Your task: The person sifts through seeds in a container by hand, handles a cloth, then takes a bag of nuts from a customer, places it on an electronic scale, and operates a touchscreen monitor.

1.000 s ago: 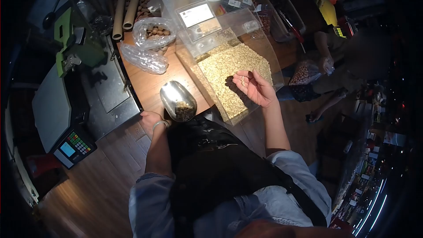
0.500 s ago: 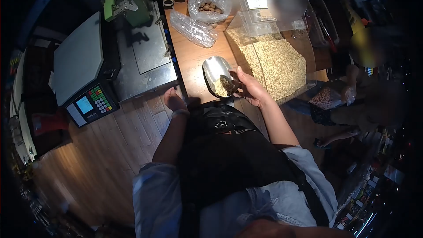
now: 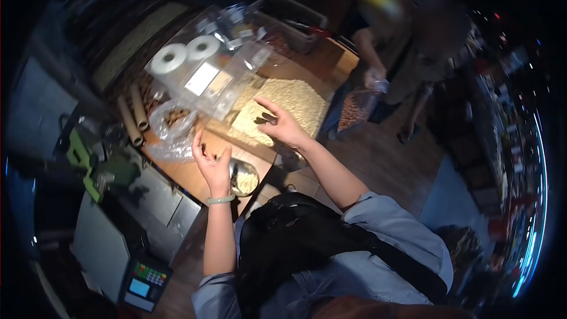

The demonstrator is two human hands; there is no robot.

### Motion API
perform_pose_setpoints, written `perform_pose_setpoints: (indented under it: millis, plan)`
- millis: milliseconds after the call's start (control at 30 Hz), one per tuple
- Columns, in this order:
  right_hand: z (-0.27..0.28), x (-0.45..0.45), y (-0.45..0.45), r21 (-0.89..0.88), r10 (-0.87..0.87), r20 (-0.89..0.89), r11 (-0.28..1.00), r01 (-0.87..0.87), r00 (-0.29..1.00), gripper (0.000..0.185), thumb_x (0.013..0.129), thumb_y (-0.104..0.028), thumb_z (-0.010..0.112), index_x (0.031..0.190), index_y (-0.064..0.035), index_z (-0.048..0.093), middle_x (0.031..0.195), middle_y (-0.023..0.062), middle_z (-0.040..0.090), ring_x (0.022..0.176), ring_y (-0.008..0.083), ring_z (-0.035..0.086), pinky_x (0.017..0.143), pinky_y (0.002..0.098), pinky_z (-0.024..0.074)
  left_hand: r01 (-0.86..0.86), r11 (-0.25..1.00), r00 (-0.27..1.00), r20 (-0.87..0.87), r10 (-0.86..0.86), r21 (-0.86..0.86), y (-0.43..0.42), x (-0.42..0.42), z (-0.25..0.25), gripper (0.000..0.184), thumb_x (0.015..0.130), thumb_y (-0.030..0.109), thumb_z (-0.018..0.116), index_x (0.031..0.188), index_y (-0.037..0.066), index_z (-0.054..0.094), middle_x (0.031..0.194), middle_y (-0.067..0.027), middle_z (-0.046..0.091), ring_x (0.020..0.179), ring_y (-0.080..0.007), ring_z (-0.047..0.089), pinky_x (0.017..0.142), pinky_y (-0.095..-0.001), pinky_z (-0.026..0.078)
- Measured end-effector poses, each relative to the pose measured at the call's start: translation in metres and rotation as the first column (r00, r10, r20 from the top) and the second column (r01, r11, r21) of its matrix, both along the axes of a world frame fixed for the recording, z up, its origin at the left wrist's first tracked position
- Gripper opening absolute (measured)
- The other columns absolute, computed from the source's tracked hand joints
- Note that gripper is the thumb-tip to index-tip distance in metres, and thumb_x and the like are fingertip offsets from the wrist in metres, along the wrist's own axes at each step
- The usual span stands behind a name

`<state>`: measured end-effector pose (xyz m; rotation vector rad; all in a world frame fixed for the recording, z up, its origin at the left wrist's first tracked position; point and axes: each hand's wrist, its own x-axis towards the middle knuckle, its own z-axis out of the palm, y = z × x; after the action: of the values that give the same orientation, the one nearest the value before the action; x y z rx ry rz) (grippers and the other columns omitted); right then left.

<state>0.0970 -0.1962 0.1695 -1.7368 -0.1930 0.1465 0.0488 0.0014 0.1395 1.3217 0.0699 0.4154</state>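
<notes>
My left hand (image 3: 212, 165) is raised beside the metal scoop (image 3: 254, 169), its fingers apart and holding nothing. A pale bracelet (image 3: 221, 199) circles that wrist. Inside the scoop lies a small heap of pale flakes (image 3: 246, 184); the scoop rests near the table's edge. My right hand (image 3: 283, 127) is spread over the bin of pale flakes (image 3: 295, 99), empty and casting a dark shadow. Whether its fingertips touch the flakes I cannot tell. A clear plastic bag (image 3: 174, 149) lies just beyond my left hand.
Two white rolls (image 3: 168, 58) and a label holder (image 3: 202, 78) stand behind the flakes. Cardboard tubes (image 3: 131, 123) and an open bag of nuts (image 3: 176, 118) lie to the left. A scale (image 3: 140, 286) is at lower left. Another person holds a bag of nuts (image 3: 354, 109).
My right hand has left the scoop and moved forward over the flakes. My left hand has risen over the table. The view has turned to the right.
</notes>
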Motion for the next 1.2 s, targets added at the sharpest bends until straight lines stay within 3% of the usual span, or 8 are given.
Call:
perform_pose_setpoints:
  millis: [100,200,433,567,767,900,967,1200]
  plan:
    - [0.007,-0.001,-0.024,-0.493,0.1,0.161,0.87,-0.008,0.982,0.091,0.072,-0.023,0.079,0.146,-0.0147,0.027,0.147,0.0224,0.028,0.137,0.0309,0.029,0.11,0.0399,0.027,0.037,0.565,0.995,-0.083,0.056,0.825,-0.042,0.01,0.063,0.087,0.065,0.028,0.081,0.14,0.019,0.038,0.152,-0.0144,0.018,0.141,-0.0387,0.003,0.107,-0.0622,0.006]
    - [-0.013,-0.023,-0.059,-0.084,-0.008,0.052,0.996,0.012,0.999,0.078,0.076,-0.025,0.075,0.141,-0.0088,0.036,0.131,0.016,0.052,0.12,0.0255,0.051,0.099,0.034,0.0404,0.094,0.599,0.992,-0.023,-0.126,0.795,-0.084,0.028,0.064,0.079,0.065,0.043,0.08,0.133,0.019,0.048,0.151,-0.013,0.022,0.141,-0.0404,0.003,0.102,-0.0676,0.0]
    - [0.023,-0.147,-0.182,-0.21,-0.143,-0.105,0.971,0.119,0.984,0.06,0.088,-0.043,0.062,0.128,-0.0001,0.051,0.114,0.0143,0.061,0.106,0.0191,0.055,0.092,0.0321,0.0424,0.459,0.394,0.776,-0.142,-0.615,0.797,-0.253,0.041,0.048,0.107,0.061,0.059,0.077,0.139,-0.001,0.035,0.149,-0.0222,0.023,0.14,-0.0406,0.008,0.103,-0.0675,0.002]
    - [0.049,-0.219,-0.244,-0.032,-0.309,-0.199,0.951,0.309,0.93,0.048,0.093,-0.033,0.059,0.132,-0.0067,0.05,0.125,0.0073,0.055,0.114,0.0145,0.048,0.098,0.0305,0.0381,0.54,0.248,0.783,-0.371,-0.499,0.805,-0.338,0.025,0.057,0.119,0.058,0.066,0.074,0.142,-0.004,0.028,0.151,-0.0201,0.021,0.143,-0.0346,0.007,0.106,-0.0648,0.001]
    - [0.022,-0.296,-0.327,0.129,-0.489,-0.268,0.835,0.534,0.83,0.045,0.095,-0.035,0.055,0.131,-0.0092,0.051,0.127,0.0052,0.053,0.117,0.0138,0.046,0.099,0.0307,0.0357,0.308,0.548,0.947,-0.196,-0.254,0.778,-0.412,0.035,0.024,0.075,0.073,0.057,0.068,0.13,0.012,0.05,0.136,-0.0107,0.05,0.135,-0.0298,0.033,0.105,-0.0636,0.002]
    - [0.023,-0.318,-0.343,0.284,-0.495,-0.319,0.764,0.58,0.808,0.05,0.097,-0.045,0.044,0.133,-0.0099,0.048,0.131,0.005,0.051,0.123,0.0182,0.044,0.101,0.0399,0.0304,0.445,0.637,0.889,-0.224,-0.4,0.629,-0.411,0.02,0.019,0.033,0.088,0.035,0.055,0.114,0.018,0.067,0.117,-0.0088,0.064,0.113,-0.0276,0.056,0.104,-0.0563,0.006]
    - [0.032,-0.315,-0.345,0.42,-0.406,-0.33,0.745,0.518,0.852,0.053,0.097,-0.047,0.041,0.136,-0.0106,0.044,0.136,0.0068,0.047,0.127,0.0212,0.04,0.103,0.0423,0.0267,0.455,0.627,0.887,-0.257,-0.384,0.633,-0.395,0.002,0.034,0.029,0.087,0.025,0.057,0.107,0.007,0.068,0.105,-0.0118,0.068,0.096,-0.0255,0.064,0.087,-0.0366,0.04]
    - [0.027,-0.27,-0.299,0.694,-0.212,-0.355,0.593,0.408,0.911,0.062,0.096,-0.052,0.04,0.146,-0.0172,0.027,0.15,0.0104,0.027,0.136,0.0287,0.028,0.108,0.0482,0.0189,0.557,0.691,0.679,-0.226,-0.699,-0.461,-0.291,-0.071,0.072,0.032,0.093,0.009,0.05,0.124,0.003,0.053,0.114,-0.0086,0.061,0.101,-0.0192,0.058,0.088,-0.034,0.047]
